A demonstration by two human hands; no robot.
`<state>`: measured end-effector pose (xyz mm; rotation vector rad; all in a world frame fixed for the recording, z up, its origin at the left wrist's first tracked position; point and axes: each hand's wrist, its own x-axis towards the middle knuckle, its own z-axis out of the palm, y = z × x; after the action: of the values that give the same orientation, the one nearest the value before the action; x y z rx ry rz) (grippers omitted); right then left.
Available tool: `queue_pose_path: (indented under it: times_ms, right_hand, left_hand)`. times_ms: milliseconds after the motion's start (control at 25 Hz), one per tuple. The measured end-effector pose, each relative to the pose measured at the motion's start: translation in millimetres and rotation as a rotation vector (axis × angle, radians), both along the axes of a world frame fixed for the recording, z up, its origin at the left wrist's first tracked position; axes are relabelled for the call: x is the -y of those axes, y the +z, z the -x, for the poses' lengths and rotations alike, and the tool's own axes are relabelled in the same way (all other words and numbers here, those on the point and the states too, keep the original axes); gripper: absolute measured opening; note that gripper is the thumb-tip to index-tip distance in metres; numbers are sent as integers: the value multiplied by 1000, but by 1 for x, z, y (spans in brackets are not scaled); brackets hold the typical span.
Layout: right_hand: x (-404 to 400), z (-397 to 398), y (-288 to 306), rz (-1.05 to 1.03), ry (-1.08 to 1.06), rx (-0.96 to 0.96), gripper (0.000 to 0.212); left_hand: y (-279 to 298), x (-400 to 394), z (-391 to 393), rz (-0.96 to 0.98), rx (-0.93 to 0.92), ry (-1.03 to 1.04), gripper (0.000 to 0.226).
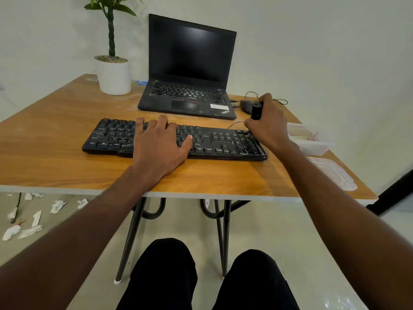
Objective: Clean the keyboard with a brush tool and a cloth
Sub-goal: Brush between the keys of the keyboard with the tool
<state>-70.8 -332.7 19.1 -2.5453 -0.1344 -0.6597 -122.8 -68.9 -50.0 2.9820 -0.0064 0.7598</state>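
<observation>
While the left hand [159, 139] lies flat, fingers spread, pinning the keyboard [174, 139] mid-worktop [55, 139], the right hand [267, 124] grips a black brush tool [256, 111] over the numpad corner. Keyboard looks light and rigid; hold the frame, not the keys.

One keyboard [174, 139], one laptop [190, 70], one potted plant [114, 72], one mouse [245, 105], two hands: left [161, 144], right [268, 124].
</observation>
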Motion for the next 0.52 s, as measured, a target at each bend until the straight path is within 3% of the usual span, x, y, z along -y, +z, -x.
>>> queue_pose_path:
  times_ms: [120, 280, 320, 440, 520]
  right_hand:
    - [-14, 1, -2, 22, 64, -30, 54]
    - [-28, 2, -1, -381, 289, -181, 53]
    - [-24, 2, -1, -354, 262, -147, 53]
    - [-9, 4, -3, 6, 77, -41, 54]
    - [-9, 6, -3, 68, 31, 18, 55]
  left_hand:
    - [0, 1, 0, -3, 8, -2, 72]
    - [0, 0, 1, -9, 6, 1, 75]
    - [0, 0, 1, -8, 7, -1, 76]
    - [0, -1, 1, -12, 7, -3, 77]
    - [0, 0, 0, -14, 3, -2, 76]
